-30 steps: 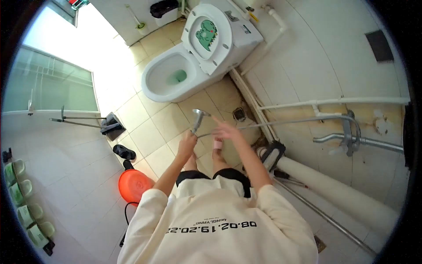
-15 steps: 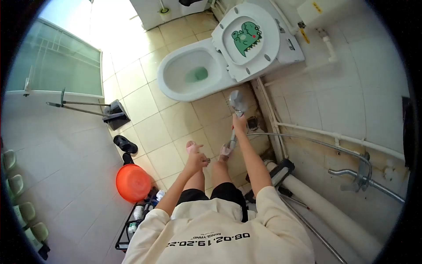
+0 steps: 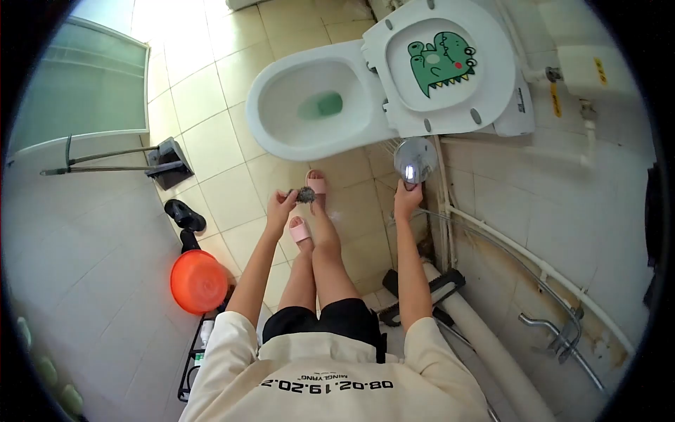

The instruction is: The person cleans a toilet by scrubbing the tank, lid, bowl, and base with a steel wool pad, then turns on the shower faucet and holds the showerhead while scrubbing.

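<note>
Pinched in the fingers of my left hand [image 3: 283,202] is a dark grey, tangled steel wool scrubber [image 3: 304,195], above my pink slippers [image 3: 299,229]. My right hand [image 3: 408,200] grips a chrome shower head [image 3: 415,160], and thin streams of water leave its far left side. This shower head is close to the side of the white toilet [image 3: 274,146]. The toilet's lid [image 3: 485,60], bearing a green dinosaur sticker, stands raised, and greenish water lies in the bowl. A metal hose [image 3: 492,239] runs along the wall on the right.
On the left are a dustpan [image 3: 169,163] with long handles, black slippers [image 3: 185,215], an orange basin [image 3: 200,282] and a black rack [image 3: 185,373]. A black brush head [image 3: 422,299] and a thick pipe [image 3: 485,337] lie to my right. Tiles [image 3: 232,190] cover the floor.
My view has come nearer to the toilet. The shower head has swung to the right, and my left hand has lifted forward, bringing the scrubber into clearer view. My feet have shifted.
</note>
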`<state>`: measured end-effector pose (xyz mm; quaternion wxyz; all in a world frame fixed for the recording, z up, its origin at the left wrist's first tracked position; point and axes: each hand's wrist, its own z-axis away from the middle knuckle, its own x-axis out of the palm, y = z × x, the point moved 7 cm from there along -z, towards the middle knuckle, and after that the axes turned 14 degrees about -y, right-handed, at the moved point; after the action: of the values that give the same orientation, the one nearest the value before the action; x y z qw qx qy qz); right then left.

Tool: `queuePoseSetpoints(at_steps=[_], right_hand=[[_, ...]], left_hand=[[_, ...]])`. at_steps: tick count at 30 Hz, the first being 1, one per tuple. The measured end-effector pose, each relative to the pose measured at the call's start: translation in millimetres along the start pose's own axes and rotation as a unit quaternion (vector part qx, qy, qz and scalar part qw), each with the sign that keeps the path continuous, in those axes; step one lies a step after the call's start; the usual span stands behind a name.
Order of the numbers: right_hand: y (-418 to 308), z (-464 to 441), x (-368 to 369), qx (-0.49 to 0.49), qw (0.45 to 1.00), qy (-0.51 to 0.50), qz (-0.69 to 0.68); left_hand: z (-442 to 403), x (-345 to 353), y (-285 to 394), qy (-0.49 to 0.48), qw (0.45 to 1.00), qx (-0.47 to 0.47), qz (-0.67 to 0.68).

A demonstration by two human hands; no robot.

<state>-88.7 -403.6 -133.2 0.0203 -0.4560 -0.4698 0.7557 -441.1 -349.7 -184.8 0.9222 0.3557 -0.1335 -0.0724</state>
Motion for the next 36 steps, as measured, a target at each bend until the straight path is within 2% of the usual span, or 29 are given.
queuePoseSetpoints(at_steps=[2, 4, 7, 9, 11, 12, 14, 17, 21, 24, 26, 31, 34, 36], right_hand=[[-7.5, -2.4, 5.5, -0.003, 1.000, -0.011, 0.005], [-1.6, -11.3, 24.5, 0.076, 0.989, -0.098, 0.076], [11.7, -16.0, 50.6, 0.048, 0.989, -0.117, 0.075], [-6.1, -13.9, 60.5, 0.042, 0.989, -0.124, 0.074], [-32.3, -2.3, 75.5, 0.104, 0.967, -0.219, 0.074], [-28.2, 3.1, 86.6, 0.104, 0.966, -0.224, 0.076], [-26.6, 15.7, 118.2, 0.079, 0.954, -0.290, -0.009], [-76.6, 30.6, 142.1, 0.090, 0.936, -0.336, -0.045], [-100.6, 34.4, 182.4, 0.063, 0.934, -0.351, -0.022], [-124.7, 30.2, 200.8, 0.028, 0.937, -0.347, -0.033], [-134.3, 24.7, 208.9, 0.033, 0.943, -0.317, -0.091], [-151.8, -0.4, 235.2, -0.010, 0.950, -0.297, -0.094], [-144.0, -24.1, 249.7, 0.027, 0.959, -0.261, -0.112], [-146.2, -39.4, 246.1, 0.108, 0.945, -0.216, -0.221]], left_hand=[[-14.5, -2.0, 2.2, 0.009, 1.000, -0.009, 0.018], [-30.7, -5.4, 1.5, 0.033, 0.999, -0.014, 0.037], [-50.5, -10.8, 7.9, 0.056, 0.998, 0.001, 0.024], [-61.2, -17.2, 4.7, 0.079, 0.996, -0.011, 0.030], [-70.2, -23.1, 4.2, 0.093, 0.994, 0.006, 0.062], [-72.6, -26.2, 5.8, 0.099, 0.993, 0.014, 0.068], [-73.3, -33.2, 8.5, 0.135, 0.987, 0.013, 0.085], [-73.7, -46.9, 15.3, 0.187, 0.977, 0.016, 0.106], [-76.5, -67.9, 19.7, 0.222, 0.971, -0.012, 0.089], [-86.5, -87.4, 11.3, 0.229, 0.972, 0.006, 0.055], [-82.5, -95.0, 9.7, 0.231, 0.973, 0.013, 0.027], [-80.9, -107.8, 18.0, 0.185, 0.983, -0.017, 0.007], [-80.5, -116.2, 21.9, 0.169, 0.985, -0.035, -0.001], [-80.8, -121.7, 25.5, 0.158, 0.986, -0.040, -0.018]])
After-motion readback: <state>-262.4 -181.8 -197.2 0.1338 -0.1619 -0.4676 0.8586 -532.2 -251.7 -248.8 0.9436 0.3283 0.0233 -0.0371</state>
